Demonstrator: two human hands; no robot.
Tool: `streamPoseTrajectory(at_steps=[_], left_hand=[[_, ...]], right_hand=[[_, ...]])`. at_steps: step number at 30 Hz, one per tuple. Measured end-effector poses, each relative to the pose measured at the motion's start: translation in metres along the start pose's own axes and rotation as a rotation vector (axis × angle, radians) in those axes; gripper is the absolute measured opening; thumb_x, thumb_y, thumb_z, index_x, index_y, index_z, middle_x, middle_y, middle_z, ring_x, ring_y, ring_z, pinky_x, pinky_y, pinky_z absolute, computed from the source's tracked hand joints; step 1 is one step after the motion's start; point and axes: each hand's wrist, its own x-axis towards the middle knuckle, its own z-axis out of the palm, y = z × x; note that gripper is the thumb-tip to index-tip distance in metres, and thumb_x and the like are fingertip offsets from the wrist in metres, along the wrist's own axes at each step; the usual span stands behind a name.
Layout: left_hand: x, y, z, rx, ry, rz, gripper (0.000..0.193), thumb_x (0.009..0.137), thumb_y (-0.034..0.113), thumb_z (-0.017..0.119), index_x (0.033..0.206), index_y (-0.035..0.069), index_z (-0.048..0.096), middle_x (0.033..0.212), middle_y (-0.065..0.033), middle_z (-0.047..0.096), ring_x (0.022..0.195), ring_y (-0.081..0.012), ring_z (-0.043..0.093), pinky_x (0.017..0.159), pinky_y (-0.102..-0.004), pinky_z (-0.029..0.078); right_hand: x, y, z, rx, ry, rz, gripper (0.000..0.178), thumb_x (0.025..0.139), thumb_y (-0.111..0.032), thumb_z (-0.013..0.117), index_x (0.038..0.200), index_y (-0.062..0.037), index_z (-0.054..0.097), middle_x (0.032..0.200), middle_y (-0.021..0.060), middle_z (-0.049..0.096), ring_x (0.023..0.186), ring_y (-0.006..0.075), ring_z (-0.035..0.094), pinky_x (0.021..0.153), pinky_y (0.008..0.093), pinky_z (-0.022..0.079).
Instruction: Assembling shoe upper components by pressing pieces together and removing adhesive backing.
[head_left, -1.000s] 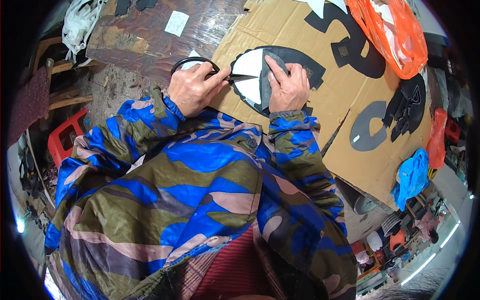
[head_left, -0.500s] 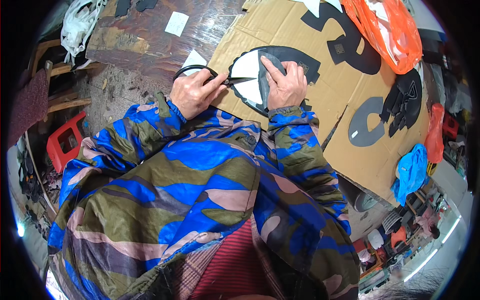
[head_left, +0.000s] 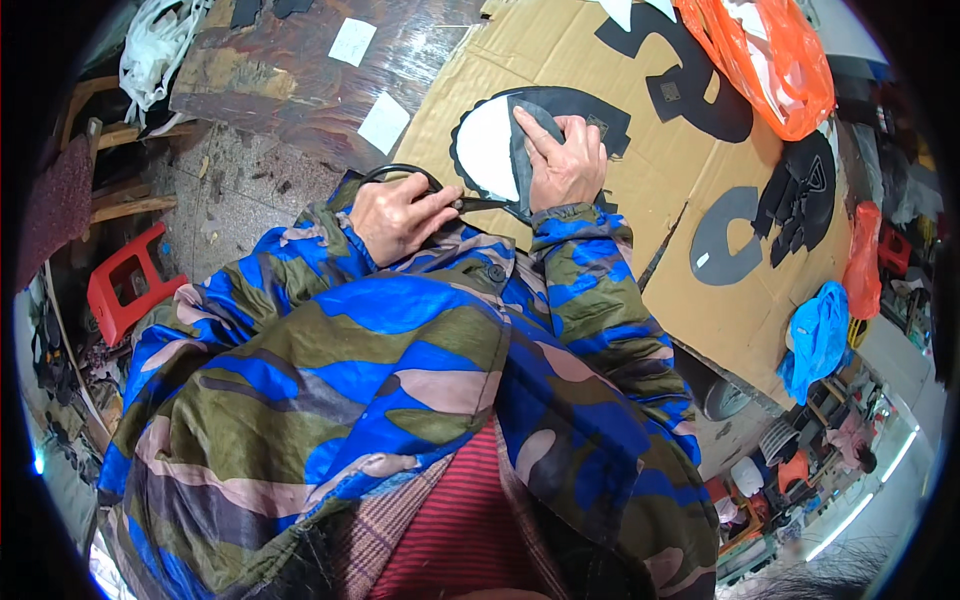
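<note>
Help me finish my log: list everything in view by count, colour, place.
White piece: 1, white with dark rim, upper centre
Dark layers: count unclear, grey-black, right of that
Scissors: 1, black, white piece's lower edge
Curved pieces: count unclear, black, upper right
Looped piece: 1, grey, right
Dark pile: count unclear, black, right
Cardboard: count unclear, brown, beneath these
Papers: 2, white, upper left
Tabletop: 1, brown, upper left
White bag: 1, white, upper left
Orange bag: 1, orange, upper right
Blue bag: 1, blue, right
Red bag: 1, red, right
Stool: 1, red, left
Background clutter: uncountable, mixed, right
Camouflage jacket: 1, multicoloured, centre
Left hand: 1, bare, holding the scissors
Right hand: 1, bare, on dark layers
</note>
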Motion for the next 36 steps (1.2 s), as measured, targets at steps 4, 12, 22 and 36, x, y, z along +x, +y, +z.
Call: streamPoseTrajectory(at_steps=[4, 12, 22, 36], left_hand=[[0.007, -0.011, -0.006, 0.041, 0.1, -0.146, 0.027, 0.084, 0.018, 0.078, 0.109, 0.01, 0.075, 0.075, -0.0079, 0.058, 0.057, -0.0246, 0.06, 0.051, -0.0366, 0.048], [0.013, -0.017, 0.002, 0.164, 0.052, -0.15, 0.03, 0.087, 0.025, 0.075, 0.114, 0.013, 0.072, 0.076, -0.0056, 0.056, 0.056, -0.0221, 0.06, 0.05, -0.0359, 0.048], [-0.006, 0.002, 0.002, -0.078, -0.004, -0.196, 0.025, 0.084, 0.016, 0.078, 0.107, 0.007, 0.075, 0.071, -0.0093, 0.058, 0.058, -0.0242, 0.061, 0.052, -0.0365, 0.048], [0.009, 0.03, -0.007, 0.122, -0.273, -0.47, 0.054, 0.094, 0.039, 0.063, 0.144, 0.025, 0.052, 0.093, -0.0145, 0.059, 0.072, -0.0341, 0.067, 0.062, -0.0447, 0.054]], right_hand=[[0.001, 0.002, 0.003, 0.005, 0.006, 0.011, 0.038, 0.077, -0.017, 0.076, 0.113, -0.0309, 0.078, 0.097, 0.0043, 0.06, 0.091, 0.0259, 0.055, 0.079, 0.0392, 0.044], [0.002, 0.0, 0.003, 0.003, -0.005, 0.01, 0.037, 0.078, -0.017, 0.075, 0.112, -0.0314, 0.078, 0.096, 0.0036, 0.06, 0.09, 0.0254, 0.055, 0.078, 0.039, 0.044], [-0.001, 0.001, 0.004, 0.01, -0.002, 0.0, 0.04, 0.077, -0.016, 0.075, 0.113, -0.0321, 0.077, 0.096, 0.004, 0.061, 0.089, 0.0262, 0.055, 0.076, 0.0395, 0.043], [0.0, 0.001, 0.002, 0.017, 0.006, -0.003, 0.04, 0.077, -0.015, 0.074, 0.114, -0.0298, 0.077, 0.099, 0.0051, 0.061, 0.092, 0.027, 0.055, 0.078, 0.0401, 0.043]])
